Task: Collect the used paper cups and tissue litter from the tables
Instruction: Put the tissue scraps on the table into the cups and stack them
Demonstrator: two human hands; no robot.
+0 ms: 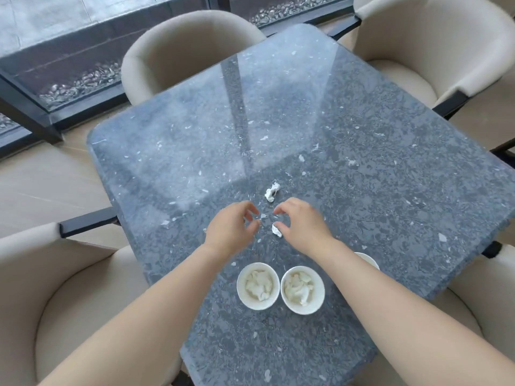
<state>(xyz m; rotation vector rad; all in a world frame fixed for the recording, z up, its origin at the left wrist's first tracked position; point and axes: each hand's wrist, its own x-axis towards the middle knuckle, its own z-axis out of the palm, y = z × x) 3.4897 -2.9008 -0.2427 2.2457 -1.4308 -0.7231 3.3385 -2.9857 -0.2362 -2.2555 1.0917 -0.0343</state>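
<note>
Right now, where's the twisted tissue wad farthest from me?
In the head view, the twisted tissue wad lies on the table, just beyond the left hand and right hand, touching neither.

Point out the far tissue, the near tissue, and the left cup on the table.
Far tissue [272,192]: head view, middle of the crumpled wad.
Near tissue [277,230]: head view, middle of its visible white part.
Left cup [240,285]: head view, left side of its white rim.
</note>
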